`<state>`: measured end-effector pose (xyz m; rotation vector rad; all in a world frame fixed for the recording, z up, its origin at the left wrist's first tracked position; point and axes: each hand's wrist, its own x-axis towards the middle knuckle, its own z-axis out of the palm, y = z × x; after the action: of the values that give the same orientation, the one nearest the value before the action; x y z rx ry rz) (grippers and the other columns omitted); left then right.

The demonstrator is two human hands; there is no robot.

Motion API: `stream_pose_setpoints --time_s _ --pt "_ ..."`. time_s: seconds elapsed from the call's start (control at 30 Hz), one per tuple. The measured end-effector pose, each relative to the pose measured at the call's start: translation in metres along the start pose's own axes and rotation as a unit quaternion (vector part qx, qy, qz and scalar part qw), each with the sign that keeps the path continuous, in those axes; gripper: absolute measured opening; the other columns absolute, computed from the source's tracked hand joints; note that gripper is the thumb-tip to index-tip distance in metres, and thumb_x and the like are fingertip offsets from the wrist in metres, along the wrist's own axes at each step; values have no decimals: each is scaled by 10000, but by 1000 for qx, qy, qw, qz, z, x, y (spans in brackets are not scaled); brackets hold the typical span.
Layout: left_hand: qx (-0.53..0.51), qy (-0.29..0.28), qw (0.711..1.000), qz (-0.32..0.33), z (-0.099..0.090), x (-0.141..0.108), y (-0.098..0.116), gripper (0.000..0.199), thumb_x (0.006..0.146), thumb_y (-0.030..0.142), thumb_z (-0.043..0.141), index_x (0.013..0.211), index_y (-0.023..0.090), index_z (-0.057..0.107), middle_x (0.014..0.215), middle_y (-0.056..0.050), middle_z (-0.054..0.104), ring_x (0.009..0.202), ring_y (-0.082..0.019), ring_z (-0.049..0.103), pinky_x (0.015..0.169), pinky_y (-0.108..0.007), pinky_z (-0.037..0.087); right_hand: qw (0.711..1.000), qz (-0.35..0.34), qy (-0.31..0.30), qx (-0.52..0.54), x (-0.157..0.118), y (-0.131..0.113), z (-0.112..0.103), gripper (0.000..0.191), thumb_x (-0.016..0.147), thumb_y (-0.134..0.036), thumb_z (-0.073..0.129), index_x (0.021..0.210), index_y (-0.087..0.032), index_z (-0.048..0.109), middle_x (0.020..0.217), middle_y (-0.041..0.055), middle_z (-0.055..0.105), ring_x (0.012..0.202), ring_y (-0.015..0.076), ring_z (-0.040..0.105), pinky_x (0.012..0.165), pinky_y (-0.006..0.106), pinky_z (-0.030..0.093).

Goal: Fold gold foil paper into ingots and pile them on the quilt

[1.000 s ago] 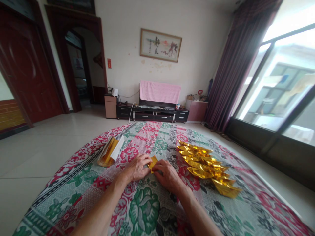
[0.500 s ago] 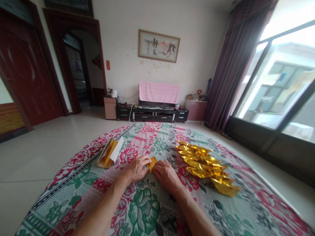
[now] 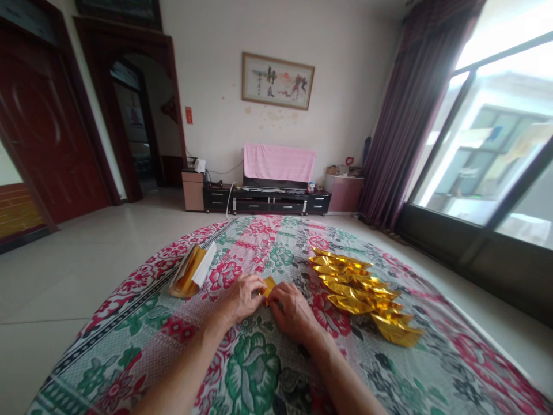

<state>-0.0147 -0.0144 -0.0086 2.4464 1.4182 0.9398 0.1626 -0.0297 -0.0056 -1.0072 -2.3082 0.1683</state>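
Between my two hands is a small folded piece of gold foil paper (image 3: pixel 270 283), low over the flowered tablecloth (image 3: pixel 254 363). My left hand (image 3: pixel 243 297) pinches its left side, fingers curled. On the right side, my right hand (image 3: pixel 292 307) has its fingers closed on the same paper. The hands hide much of it. To the right lie several folded gold foil ingots (image 3: pixel 352 282) in an overlapping row. A curled stack of gold foil paper sheets (image 3: pixel 190 271) with white backs rests to the left.
The cloth covers a round table. Beyond it stands a low black TV cabinet (image 3: pixel 270 204) with a television under a pink cloth (image 3: pixel 279 162). A purple curtain (image 3: pixel 404 121) and large windows are at the right, a dark red door (image 3: pixel 52 121) at the left.
Both hands stay on the gold paper with only slight finger shifts. The ingots and the stack of sheets have not moved.
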Motion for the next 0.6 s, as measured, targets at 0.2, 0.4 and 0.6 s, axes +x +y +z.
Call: stream_pose_setpoints --time_s 0.2,0.4,0.6 --pt "-3 -20 1000 18 -1 0 -8 157 742 241 597 872 248 683 1021 -4 638 947 -156 568 937 -306 386 1000 -6 -12 19 0 2 -1 102 816 -144 497 812 -189 588 856 20 575 851 139 514 815 280 355" --pt "3 -34 999 25 -5 -4 -8 283 729 221 592 1003 252 655 1117 -14 605 1017 -180 539 959 -333 378 1000 19 8 -11 1 1 4 131 873 -200 452 813 -183 568 846 32 555 799 135 503 759 268 363" --pt "1 -26 1000 15 -9 -4 1 241 711 165 579 932 239 638 1054 -9 628 1003 -176 550 933 -316 395 999 46 25 -4 4 1 6 148 878 -192 436 791 -179 555 797 37 566 754 144 510 736 271 379"
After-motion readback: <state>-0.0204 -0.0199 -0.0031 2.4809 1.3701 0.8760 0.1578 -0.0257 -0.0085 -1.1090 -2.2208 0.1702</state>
